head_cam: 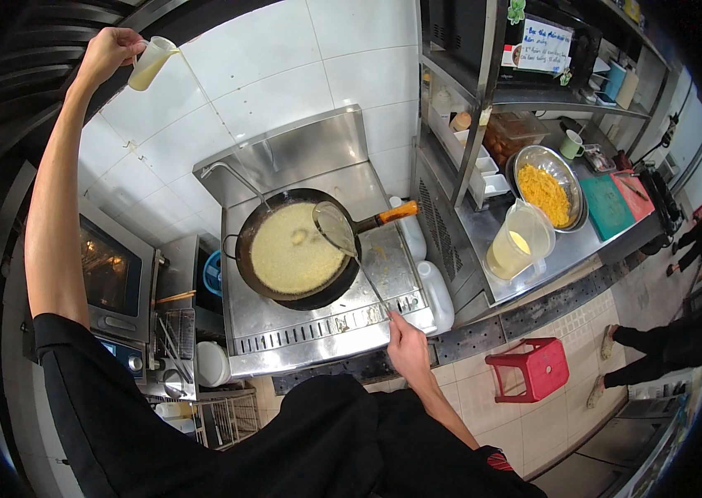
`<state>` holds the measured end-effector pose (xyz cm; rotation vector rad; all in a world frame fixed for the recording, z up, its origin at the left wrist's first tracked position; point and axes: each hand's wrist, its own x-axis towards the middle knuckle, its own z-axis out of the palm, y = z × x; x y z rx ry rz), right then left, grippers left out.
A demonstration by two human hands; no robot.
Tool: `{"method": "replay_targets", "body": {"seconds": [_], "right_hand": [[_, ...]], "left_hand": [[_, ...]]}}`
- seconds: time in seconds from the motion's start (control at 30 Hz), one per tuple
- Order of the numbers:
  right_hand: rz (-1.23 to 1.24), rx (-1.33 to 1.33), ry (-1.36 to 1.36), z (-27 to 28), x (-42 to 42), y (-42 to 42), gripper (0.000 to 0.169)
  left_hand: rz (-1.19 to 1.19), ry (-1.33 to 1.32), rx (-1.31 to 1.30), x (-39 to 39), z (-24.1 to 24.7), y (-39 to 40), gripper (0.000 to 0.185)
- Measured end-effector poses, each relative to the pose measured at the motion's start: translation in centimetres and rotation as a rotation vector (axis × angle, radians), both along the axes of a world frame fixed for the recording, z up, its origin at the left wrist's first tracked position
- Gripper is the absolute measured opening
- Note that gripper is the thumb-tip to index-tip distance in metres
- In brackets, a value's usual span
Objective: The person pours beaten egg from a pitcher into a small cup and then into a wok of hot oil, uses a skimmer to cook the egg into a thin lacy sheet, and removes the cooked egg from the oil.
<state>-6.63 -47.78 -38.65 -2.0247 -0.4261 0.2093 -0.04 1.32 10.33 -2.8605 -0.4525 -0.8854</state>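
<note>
High at the upper left, my left hand [113, 53] grips a small translucent measuring cup [153, 63] by its handle. The cup is tipped, and a thin stream of pale yellow liquid falls from its lip towards the wok. My right hand [409, 348] holds the long metal handle of a round mesh skimmer [334, 228]. The skimmer's head lies over the right rim of a black wok [245, 261] with a wooden-ended handle [399, 211]. Pale yellow, foamy liquid [298, 255] bubbles inside the wok, with a small lump near its middle.
Right of the steel stove [382, 274] stand white plastic jugs [436, 292]. A counter holds a large pitcher [520, 243] of yellow liquid, a steel bowl [569, 168] of orange-yellow shreds and cutting boards [606, 205]. A red stool [537, 370] and another person's legs [643, 352] are at the right.
</note>
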Motion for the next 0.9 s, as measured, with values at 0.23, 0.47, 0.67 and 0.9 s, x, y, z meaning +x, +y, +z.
{"method": "replay_targets", "body": {"seconds": [0.23, 0.47, 0.67, 0.9], "right_hand": [[-0.010, 0.038, -0.059, -0.2, -0.1, 0.1, 0.027], [0.003, 0.015, -0.005, 0.0, 0.0, 0.0, 0.029], [-0.015, 0.063, -0.091, -0.3, -0.1, 0.1, 0.027], [-0.009, 0.067, -0.094, -0.8, 0.0, 0.0, 0.027]], "left_hand": [[0.026, 0.020, 0.049, 0.1, 0.0, -0.6, 0.022], [0.044, 0.053, 0.057, 0.2, 0.3, -1.0, 0.021], [-0.034, -0.002, 0.041, 0.2, 0.2, -0.5, 0.021], [-0.040, -0.002, 0.037, 0.5, 0.4, 0.2, 0.021]]}}
